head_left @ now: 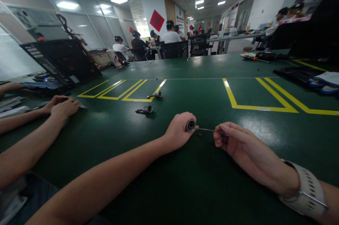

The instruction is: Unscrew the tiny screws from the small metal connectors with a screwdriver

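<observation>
My left hand (180,131) is wrapped round a round metal socket-like part (190,125), its hollow end facing me. Between the fingertips of my right hand (235,138) is a thin metal rod (206,129), whose far end reaches the opening of that part. How deep it goes inside cannot be made out. A tiny ring-like piece (200,134) lies on the green table just below the rod. Farther back on the left lie two similar metal parts with narrow stems, one nearer (147,109) and one by the yellow tape (158,95).
Yellow tape outlines (265,108) mark the green table (127,189). At the left, another person's hands (63,106) rest on the tabletop. Tools with red handles (250,58) lie at the back right, near a black tray (293,74). Seated people are farther off.
</observation>
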{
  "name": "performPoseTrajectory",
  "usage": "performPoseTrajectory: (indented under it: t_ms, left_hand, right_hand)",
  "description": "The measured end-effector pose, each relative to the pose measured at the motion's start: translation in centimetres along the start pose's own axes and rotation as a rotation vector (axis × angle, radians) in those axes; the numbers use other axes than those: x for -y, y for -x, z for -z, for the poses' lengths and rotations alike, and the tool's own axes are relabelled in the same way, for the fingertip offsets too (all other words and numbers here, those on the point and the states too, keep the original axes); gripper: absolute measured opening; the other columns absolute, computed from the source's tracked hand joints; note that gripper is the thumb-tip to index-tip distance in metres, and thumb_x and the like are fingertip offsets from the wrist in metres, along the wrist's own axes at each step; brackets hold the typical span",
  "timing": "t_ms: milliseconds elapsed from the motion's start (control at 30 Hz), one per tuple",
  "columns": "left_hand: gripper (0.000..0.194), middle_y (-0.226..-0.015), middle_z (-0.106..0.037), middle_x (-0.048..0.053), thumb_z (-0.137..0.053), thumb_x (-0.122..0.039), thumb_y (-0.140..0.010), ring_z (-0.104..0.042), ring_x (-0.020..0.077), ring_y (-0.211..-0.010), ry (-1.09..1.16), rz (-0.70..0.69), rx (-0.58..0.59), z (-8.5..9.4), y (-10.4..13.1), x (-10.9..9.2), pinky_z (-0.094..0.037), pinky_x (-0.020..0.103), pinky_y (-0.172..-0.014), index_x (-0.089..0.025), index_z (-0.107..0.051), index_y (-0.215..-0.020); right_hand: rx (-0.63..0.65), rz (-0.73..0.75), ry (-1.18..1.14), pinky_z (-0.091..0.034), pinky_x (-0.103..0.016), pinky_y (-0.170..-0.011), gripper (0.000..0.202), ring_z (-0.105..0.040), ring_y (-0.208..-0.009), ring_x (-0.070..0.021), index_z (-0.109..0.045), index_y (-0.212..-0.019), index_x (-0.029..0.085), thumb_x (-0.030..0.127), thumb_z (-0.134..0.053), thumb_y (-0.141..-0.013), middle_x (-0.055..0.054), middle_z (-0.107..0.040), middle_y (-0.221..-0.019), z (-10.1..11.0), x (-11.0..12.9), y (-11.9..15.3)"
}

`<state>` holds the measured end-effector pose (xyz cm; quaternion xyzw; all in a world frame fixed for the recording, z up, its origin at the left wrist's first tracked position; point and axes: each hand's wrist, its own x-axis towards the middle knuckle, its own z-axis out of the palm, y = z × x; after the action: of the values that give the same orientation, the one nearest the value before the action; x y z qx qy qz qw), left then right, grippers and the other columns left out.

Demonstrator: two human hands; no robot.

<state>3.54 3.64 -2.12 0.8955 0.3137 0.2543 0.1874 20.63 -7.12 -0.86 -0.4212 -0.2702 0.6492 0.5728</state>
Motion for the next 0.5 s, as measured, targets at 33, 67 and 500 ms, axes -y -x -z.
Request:
performPoseTrajectory:
  t_ms: [33, 67, 500]
  left_hand:
    - [0.012, -0.074, -0.055, -0.001, -0.057, -0.026, -0.078, -0.051, 0.0132, -0.069, -0.011, 0.006, 0.003, -0.01, 0.00, 0.02, -0.038, 0.027, -0.066, -0.017, -0.052, -0.073]
    - [0.011, -0.074, -0.056, -0.001, -0.057, -0.025, -0.078, -0.051, 0.0133, -0.070, -0.017, 0.009, 0.005, -0.03, 0.00, 0.05, -0.038, 0.027, -0.066, -0.017, -0.052, -0.073]
    - [0.006, -0.075, -0.057, -0.001, -0.058, -0.019, -0.077, -0.052, 0.0139, -0.070, -0.066, 0.073, 0.008, -0.08, 0.10, 0.19, -0.039, 0.028, -0.065, -0.017, -0.053, -0.075]
  right_hand:
    - [-0.007, -0.001, -0.004, -0.045, -0.029, -0.070, 0.012, -0.055, -0.073, -0.0151, -0.065, -0.075, 0.019, 0.031, -0.066, -0.075, -0.003, -0.061, -0.078, 0.01, 0.02, -0.02]
    - [-0.012, -0.003, -0.006, -0.045, -0.029, -0.069, 0.012, -0.055, -0.073, -0.0151, -0.065, -0.074, 0.019, 0.031, -0.066, -0.075, -0.003, -0.061, -0.077, 0.00, 0.04, -0.03]
    - [-0.133, 0.078, 0.150, -0.039, -0.028, -0.057, 0.017, -0.050, -0.060, -0.0144, -0.062, -0.065, 0.019, 0.035, -0.066, -0.070, -0.001, -0.058, -0.063, 0.08, 0.67, -0.02]
